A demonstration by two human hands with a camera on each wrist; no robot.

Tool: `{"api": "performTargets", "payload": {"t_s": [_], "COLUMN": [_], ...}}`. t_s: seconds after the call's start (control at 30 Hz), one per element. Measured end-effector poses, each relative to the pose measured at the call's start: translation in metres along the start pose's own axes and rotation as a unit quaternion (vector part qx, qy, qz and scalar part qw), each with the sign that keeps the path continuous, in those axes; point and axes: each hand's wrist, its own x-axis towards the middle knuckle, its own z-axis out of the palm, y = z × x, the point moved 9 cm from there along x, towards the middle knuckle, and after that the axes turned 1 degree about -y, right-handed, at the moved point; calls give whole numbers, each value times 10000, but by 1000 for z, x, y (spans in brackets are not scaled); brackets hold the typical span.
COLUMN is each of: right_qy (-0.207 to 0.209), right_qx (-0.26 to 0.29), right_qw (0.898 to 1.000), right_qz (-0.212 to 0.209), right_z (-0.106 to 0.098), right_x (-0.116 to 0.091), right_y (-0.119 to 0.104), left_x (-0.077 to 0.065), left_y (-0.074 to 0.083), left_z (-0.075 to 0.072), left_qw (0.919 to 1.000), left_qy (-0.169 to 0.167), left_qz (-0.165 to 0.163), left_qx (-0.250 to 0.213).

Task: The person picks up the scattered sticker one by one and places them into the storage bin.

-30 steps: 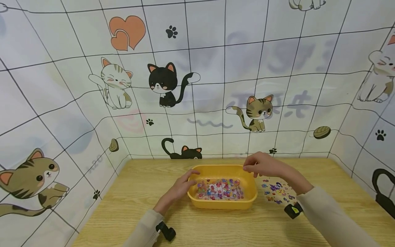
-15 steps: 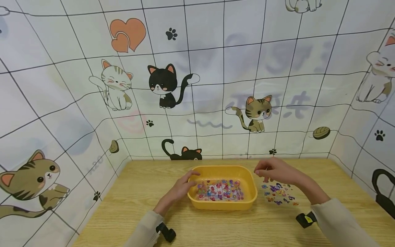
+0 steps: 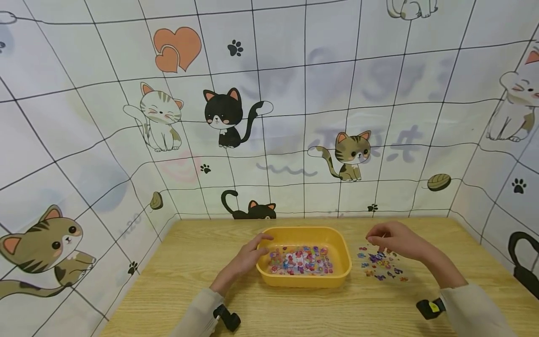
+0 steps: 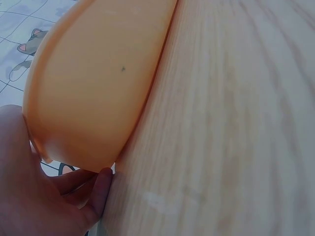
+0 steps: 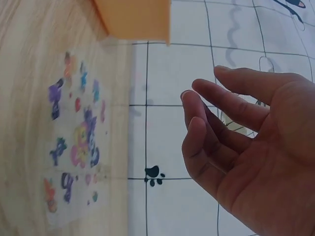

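Observation:
A yellow plastic tub (image 3: pixel 303 281) stands on the wooden table, with a clear sheet of colourful cartoon stickers (image 3: pixel 300 260) lying in it. My left hand (image 3: pixel 245 255) grips the tub's left end. In the left wrist view, the fingers (image 4: pixel 101 191) lie against the outside of the tub (image 4: pixel 98 88), while the thumb side reaches its rim. To the right of the tub, a second sticker sheet (image 3: pixel 381 264) lies flat on the table. Above its far part hovers my right hand (image 3: pixel 396 239), fingers loosely bent, nothing held. Thumb and forefinger are apart in the right wrist view.
The wooden table (image 3: pixel 202 271) ends at a cat-printed cloth wall (image 3: pixel 286 117) behind and at both sides. Small black devices are strapped at the left wrist (image 3: pixel 227 318) and right wrist (image 3: pixel 430 309). A black looped object (image 3: pixel 524 262) shows at the right edge.
My right hand has moved right and slightly down, from the tub's far right rim to above the second sticker sheet. The left hand and tub have stayed put.

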Motion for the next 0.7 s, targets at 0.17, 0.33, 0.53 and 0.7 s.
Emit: {"api": "performTargets", "payload": {"t_s": [0.17,0.33,0.53,0.7], "right_qy": [51,124,239,327], "right_qx": [-97,-154,-168,-107], "right_qw": [9998,9987,9970,9971], "right_qz": [184,465,710,684], "right_z": [2,2,2,5], "right_x": [-8,-13,-17,-20], "right_y": [20,35,46,55], "left_x": [0,0,0,1], "left_y": [0,0,3,1], "left_z": [0,0,0,0], "left_qw": [10000,10000,10000,10000], "left_qy": [21,-13,-48,-53], "left_qz": [3,-11,35,25], "left_qx": [25,10,37,45]}}
